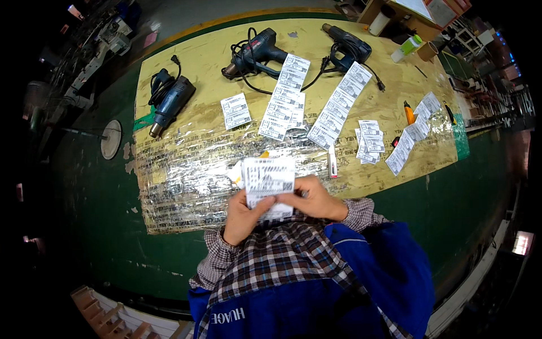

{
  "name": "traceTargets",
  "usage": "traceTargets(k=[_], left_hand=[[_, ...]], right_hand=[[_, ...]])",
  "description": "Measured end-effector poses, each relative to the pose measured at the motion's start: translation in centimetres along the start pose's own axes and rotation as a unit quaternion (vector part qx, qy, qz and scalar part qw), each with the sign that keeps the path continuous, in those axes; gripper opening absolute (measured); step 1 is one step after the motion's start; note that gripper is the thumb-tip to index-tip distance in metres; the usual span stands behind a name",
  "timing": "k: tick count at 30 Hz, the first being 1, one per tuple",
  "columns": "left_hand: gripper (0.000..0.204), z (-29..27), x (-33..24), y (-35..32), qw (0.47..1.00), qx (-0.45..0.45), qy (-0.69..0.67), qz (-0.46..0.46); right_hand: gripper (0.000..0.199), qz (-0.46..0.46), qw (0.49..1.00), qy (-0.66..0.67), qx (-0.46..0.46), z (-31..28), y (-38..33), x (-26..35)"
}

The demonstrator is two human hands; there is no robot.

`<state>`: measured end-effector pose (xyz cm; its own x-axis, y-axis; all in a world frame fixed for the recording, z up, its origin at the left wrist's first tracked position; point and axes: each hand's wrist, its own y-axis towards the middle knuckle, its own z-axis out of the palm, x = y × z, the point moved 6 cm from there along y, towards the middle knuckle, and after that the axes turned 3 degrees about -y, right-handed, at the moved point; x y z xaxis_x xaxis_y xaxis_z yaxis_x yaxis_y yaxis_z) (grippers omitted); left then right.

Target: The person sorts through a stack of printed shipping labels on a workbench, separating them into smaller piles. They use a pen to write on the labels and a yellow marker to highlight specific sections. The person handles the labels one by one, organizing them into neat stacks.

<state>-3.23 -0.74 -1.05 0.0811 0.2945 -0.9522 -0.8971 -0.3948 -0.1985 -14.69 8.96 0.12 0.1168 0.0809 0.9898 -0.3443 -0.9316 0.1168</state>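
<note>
The label sheet (268,175) is held over the near edge of the yellow table (206,53). The left hand (241,217) grips its lower left side and the right hand (313,198) its lower right. Both thumbs press on the printed face; the fingers behind it are largely hidden. For sound handling, thumb pressure should be light and even, edges kept aligned, and creases across the print avoided. The sheet is white, roughly rectangular, with dense black print, partly blurred. Whether it comprises 1 layer or several cannot be determined.
</note>
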Motion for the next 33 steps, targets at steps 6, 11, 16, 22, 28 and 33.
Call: traceTargets(k=[6, 11, 16, 22, 28, 33], left_hand=[[0.026, 1.1, 0.6, 0.0, 0.994, 0.093, 0.009, -0.057], [0.026, 1.9, 0.5, 0.1, 0.993, 0.114, -0.025, -0.016], [0.026, 2.0, 0.6, -0.3, 0.990, 0.130, -0.023, -0.042], [0.027, 2.9, 1.1, -0.7, 0.982, 0.173, -0.027, -0.075], [0.024, 3.0, 1.6, -0.6, 0.980, 0.178, -0.019, -0.087], [0.023, 3.2, 1.9, -0.6, 0.977, 0.190, -0.027, -0.095]], right_hand=[[0.021, 0.107, 0.980, 0.102, -0.136, -5.8, 2.2, -1.2], [0.024, 0.103, 0.976, 0.113, -0.156, -8.2, 4.1, -0.3], [0.024, 0.078, 0.973, 0.137, -0.166, -9.2, 5.5, 0.1], [0.025, 0.066, 0.966, 0.152, -0.199, -10.7, 6.2, 0.3], [0.025, 0.038, 0.961, 0.139, -0.235, -12.4, 7.1, 0.2], [0.025, 0.016, 0.953, 0.143, -0.267, -12.9, 7.5, 0.5]])
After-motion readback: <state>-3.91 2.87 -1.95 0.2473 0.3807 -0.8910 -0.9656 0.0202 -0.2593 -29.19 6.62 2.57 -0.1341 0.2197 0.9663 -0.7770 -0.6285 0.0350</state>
